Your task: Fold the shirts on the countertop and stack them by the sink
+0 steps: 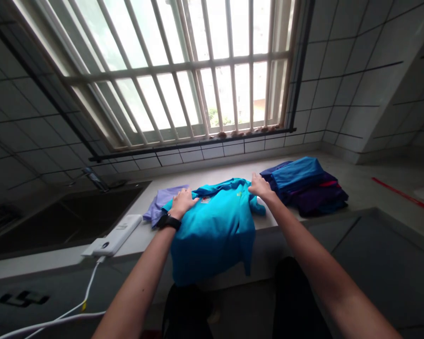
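Note:
A turquoise polo shirt (214, 235) lies on the counter, its lower part hanging over the front edge. My left hand (182, 202), with a black wristband on its wrist, rests on the shirt's left side near the collar. My right hand (260, 187) sits at the far shoulder, its fingertips on the fabric. Whether either hand is gripping the cloth does not show. A lilac garment (162, 205) lies partly under the shirt, near my left hand. To the right of my right hand is a folded stack of blue and purple clothes (304, 186).
The pale stone counter (205, 174) runs beneath a barred window (183, 70). On the left, a dark sink (63, 216) is set into it, with a tap (95, 179) behind. A white power bank (117, 234) sits near the counter's front edge, trailing a white cable (86, 294).

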`<control>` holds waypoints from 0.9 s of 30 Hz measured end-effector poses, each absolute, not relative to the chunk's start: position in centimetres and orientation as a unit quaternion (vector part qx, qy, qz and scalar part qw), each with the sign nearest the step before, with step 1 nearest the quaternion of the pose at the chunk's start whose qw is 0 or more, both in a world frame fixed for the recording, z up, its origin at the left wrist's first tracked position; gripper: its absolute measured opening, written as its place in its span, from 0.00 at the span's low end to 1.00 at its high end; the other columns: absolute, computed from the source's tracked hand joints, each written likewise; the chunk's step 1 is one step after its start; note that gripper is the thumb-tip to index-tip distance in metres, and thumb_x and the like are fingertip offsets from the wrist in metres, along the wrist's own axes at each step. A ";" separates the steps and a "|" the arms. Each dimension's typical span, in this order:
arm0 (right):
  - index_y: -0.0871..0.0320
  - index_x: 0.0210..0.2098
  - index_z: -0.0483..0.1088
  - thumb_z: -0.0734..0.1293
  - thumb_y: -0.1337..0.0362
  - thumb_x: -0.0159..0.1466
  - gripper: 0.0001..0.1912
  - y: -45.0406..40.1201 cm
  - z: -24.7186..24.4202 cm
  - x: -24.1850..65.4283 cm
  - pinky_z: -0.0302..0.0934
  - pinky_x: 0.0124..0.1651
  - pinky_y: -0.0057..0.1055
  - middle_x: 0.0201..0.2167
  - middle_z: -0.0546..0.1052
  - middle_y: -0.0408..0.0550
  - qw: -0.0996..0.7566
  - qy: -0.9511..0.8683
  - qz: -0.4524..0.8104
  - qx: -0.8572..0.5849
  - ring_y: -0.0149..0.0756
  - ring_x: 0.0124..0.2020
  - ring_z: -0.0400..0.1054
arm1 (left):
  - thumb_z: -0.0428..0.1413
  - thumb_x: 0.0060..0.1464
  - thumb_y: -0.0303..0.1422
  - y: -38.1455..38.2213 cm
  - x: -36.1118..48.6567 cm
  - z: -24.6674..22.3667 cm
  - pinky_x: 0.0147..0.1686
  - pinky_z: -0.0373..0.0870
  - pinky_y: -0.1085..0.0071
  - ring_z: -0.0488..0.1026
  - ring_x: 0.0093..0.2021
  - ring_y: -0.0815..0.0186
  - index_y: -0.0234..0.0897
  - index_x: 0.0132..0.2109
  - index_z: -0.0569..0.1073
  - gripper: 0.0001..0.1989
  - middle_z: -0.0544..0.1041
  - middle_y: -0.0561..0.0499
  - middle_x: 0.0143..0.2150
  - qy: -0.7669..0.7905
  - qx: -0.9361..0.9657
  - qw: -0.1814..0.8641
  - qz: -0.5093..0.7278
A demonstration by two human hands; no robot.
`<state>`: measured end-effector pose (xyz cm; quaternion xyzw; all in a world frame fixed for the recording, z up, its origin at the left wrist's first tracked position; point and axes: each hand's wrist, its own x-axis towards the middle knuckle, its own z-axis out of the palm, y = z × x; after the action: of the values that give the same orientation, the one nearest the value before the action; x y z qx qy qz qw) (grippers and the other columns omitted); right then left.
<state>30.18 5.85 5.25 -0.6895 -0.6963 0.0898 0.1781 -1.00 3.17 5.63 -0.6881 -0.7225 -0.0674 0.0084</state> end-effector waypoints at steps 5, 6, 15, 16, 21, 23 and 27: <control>0.56 0.39 0.80 0.72 0.62 0.59 0.09 6.4 3.0 31.5 0.69 0.35 0.38 0.30 0.81 0.56 0.131 -0.714 0.180 -0.664 0.51 0.35 0.77 | 0.53 0.57 0.30 3.3 -2.3 4.3 0.53 0.70 0.60 0.76 0.55 0.48 0.36 0.52 0.78 0.17 0.80 0.35 0.53 -0.707 -0.704 0.027 -0.059; 0.56 0.36 0.80 0.72 0.62 0.60 0.06 6.5 2.9 31.7 0.68 0.34 0.37 0.28 0.80 0.54 0.135 -0.719 0.183 -0.657 0.49 0.34 0.77 | 0.52 0.56 0.28 3.4 -2.6 4.4 0.52 0.70 0.59 0.77 0.54 0.48 0.36 0.50 0.79 0.17 0.81 0.36 0.52 -0.707 -0.702 0.031 -0.080; 0.64 0.58 0.72 0.55 0.72 0.72 0.21 5.4 5.1 31.7 0.60 0.59 0.42 0.58 0.72 0.70 0.157 -0.659 -0.021 -0.735 0.51 0.59 0.67 | 0.51 0.62 0.26 3.0 -6.7 6.4 0.53 0.67 0.54 0.76 0.54 0.45 0.35 0.52 0.76 0.14 0.77 0.33 0.54 -0.738 -0.632 0.103 -0.212; 0.64 0.59 0.71 0.55 0.73 0.71 0.22 5.0 4.9 31.1 0.59 0.59 0.43 0.59 0.71 0.70 0.148 -0.675 -0.035 -0.722 0.51 0.59 0.66 | 0.50 0.62 0.26 2.7 -6.8 6.4 0.54 0.66 0.53 0.75 0.55 0.45 0.34 0.52 0.75 0.15 0.77 0.33 0.54 -0.745 -0.624 0.116 -0.207; 0.58 0.67 0.64 0.57 0.71 0.69 0.28 3.5 2.1 26.7 0.60 0.60 0.42 0.68 0.65 0.62 0.107 -0.769 -0.020 -0.630 0.50 0.64 0.62 | 0.49 0.61 0.25 2.4 -5.2 5.5 0.60 0.64 0.54 0.68 0.62 0.45 0.30 0.62 0.69 0.22 0.71 0.32 0.62 -0.727 -0.651 0.174 -0.135; 0.55 0.70 0.62 0.57 0.68 0.69 0.30 3.2 0.6 25.1 0.58 0.62 0.43 0.71 0.62 0.58 0.095 -0.781 0.001 -0.617 0.48 0.68 0.58 | 0.54 0.58 0.28 2.8 -4.4 5.1 0.61 0.64 0.58 0.68 0.63 0.49 0.35 0.62 0.70 0.25 0.72 0.37 0.63 -0.672 -0.720 0.154 -0.076; 0.57 0.64 0.69 0.57 0.66 0.69 0.26 3.2 -0.2 23.7 0.56 0.62 0.41 0.64 0.71 0.60 0.095 -0.792 0.014 -0.603 0.49 0.64 0.63 | 0.53 0.61 0.33 3.7 -3.7 4.9 0.57 0.67 0.61 0.77 0.54 0.53 0.39 0.56 0.77 0.18 0.82 0.41 0.50 -0.647 -0.757 0.093 -0.010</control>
<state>23.72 3.23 -0.15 -0.6032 -0.7918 0.0142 0.0952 -3.66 3.73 4.86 -0.7567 -0.6471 -0.0099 0.0931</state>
